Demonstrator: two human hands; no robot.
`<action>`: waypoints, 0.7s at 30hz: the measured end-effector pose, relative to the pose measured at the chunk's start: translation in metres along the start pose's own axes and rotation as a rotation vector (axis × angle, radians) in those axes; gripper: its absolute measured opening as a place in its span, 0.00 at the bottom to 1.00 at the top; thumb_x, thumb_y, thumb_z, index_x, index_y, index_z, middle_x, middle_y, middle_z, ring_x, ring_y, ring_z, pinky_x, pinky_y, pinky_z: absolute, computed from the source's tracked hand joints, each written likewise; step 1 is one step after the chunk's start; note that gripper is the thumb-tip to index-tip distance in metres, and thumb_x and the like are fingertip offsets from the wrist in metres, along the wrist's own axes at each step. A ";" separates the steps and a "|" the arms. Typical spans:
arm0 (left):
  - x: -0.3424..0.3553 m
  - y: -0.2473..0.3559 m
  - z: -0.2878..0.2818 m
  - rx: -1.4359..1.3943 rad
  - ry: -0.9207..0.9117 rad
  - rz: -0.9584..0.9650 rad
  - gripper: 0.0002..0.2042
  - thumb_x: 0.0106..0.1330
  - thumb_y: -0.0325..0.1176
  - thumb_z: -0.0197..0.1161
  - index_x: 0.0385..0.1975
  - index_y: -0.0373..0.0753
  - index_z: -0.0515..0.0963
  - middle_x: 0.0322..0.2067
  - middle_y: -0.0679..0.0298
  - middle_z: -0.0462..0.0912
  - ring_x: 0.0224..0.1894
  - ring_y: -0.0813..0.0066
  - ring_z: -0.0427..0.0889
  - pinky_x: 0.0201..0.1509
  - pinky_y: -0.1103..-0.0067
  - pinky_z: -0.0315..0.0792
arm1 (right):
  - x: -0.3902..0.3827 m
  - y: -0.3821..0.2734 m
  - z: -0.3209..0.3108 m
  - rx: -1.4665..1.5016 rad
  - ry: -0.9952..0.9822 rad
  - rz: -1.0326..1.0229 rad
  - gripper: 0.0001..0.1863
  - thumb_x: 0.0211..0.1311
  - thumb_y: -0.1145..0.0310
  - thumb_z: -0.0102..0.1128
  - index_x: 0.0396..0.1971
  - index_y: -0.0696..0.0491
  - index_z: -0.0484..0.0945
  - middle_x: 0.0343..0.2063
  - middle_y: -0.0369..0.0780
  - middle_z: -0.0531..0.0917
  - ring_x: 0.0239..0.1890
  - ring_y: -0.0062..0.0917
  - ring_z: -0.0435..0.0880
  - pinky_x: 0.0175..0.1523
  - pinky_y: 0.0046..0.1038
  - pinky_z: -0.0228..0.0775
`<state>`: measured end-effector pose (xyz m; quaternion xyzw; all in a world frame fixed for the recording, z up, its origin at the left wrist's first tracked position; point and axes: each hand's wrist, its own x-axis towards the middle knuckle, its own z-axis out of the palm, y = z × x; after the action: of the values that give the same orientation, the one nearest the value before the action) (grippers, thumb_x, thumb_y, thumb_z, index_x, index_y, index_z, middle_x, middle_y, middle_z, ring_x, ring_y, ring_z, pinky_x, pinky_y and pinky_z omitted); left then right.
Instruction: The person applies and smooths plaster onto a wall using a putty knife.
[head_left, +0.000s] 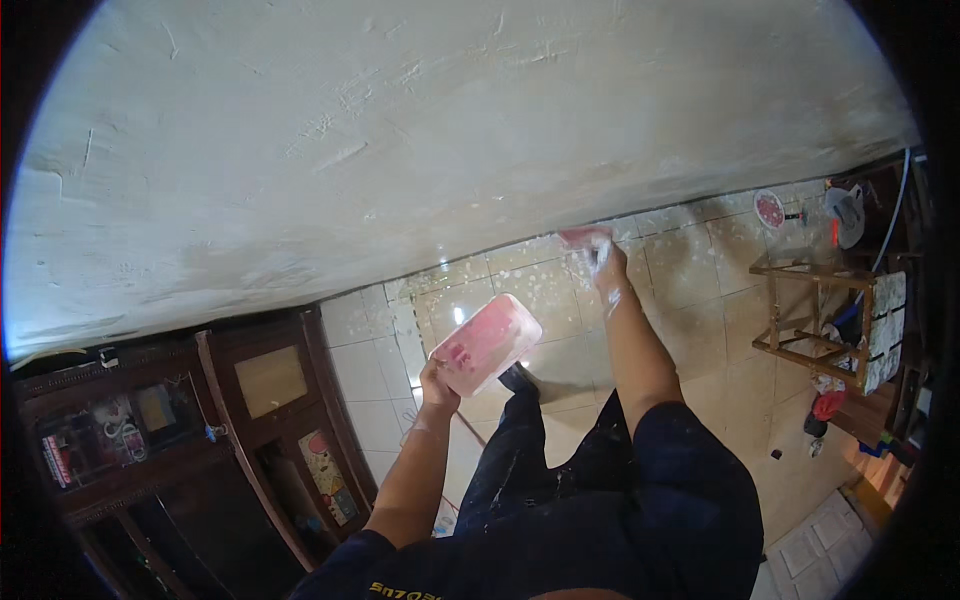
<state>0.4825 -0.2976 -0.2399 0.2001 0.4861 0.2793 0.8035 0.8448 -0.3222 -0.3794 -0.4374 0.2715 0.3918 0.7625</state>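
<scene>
My left hand (437,390) grips the near-left end of a shallow rectangular plastic tray (490,342), pinkish with a pale rim and darker pink marks. It is held tilted above the tiled floor. Stretched forward on the right, my right hand (608,268), smeared white, is closed round a flat reddish tool (582,238) that looks like a scraper; its exact kind is hard to make out. The tool overlaps the foot of the wall in view, and whether it touches cannot be told. The plastered wall (400,130) is off-white, with rough ridges and patches.
White splashes dot the floor tiles (690,260). A dark wooden cabinet (220,400) stands against the wall on the left. To the right are a wooden stool (815,320) and a round pink-and-white container (769,209). A blue hose (893,220) runs beside cluttered items.
</scene>
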 end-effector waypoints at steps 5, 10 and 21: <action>-0.003 0.002 -0.007 0.018 0.114 0.027 0.29 0.50 0.48 0.52 0.53 0.41 0.65 0.46 0.61 0.71 0.47 0.60 0.70 0.50 0.62 0.68 | -0.088 -0.072 0.097 -0.163 -0.148 -0.194 0.06 0.48 0.74 0.60 0.28 0.57 0.77 0.22 0.35 0.77 0.22 0.21 0.75 0.28 0.20 0.71; 0.002 -0.003 -0.002 0.007 0.007 -0.009 0.30 0.50 0.46 0.51 0.55 0.41 0.64 0.48 0.59 0.69 0.48 0.59 0.69 0.51 0.61 0.67 | -0.049 -0.004 -0.013 -0.134 -0.045 0.027 0.04 0.48 0.75 0.59 0.26 0.57 0.76 0.21 0.36 0.76 0.19 0.20 0.73 0.26 0.19 0.68; -0.006 0.002 0.003 -0.028 0.105 0.045 0.29 0.48 0.45 0.50 0.53 0.42 0.64 0.46 0.59 0.70 0.47 0.58 0.69 0.51 0.61 0.66 | -0.125 -0.053 0.076 -0.329 -0.180 -0.188 0.08 0.49 0.68 0.62 0.29 0.55 0.78 0.19 0.35 0.77 0.18 0.19 0.74 0.24 0.20 0.70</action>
<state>0.4828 -0.2995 -0.2332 0.1850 0.5188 0.3143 0.7732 0.8264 -0.3170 -0.2255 -0.5427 0.0927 0.3953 0.7353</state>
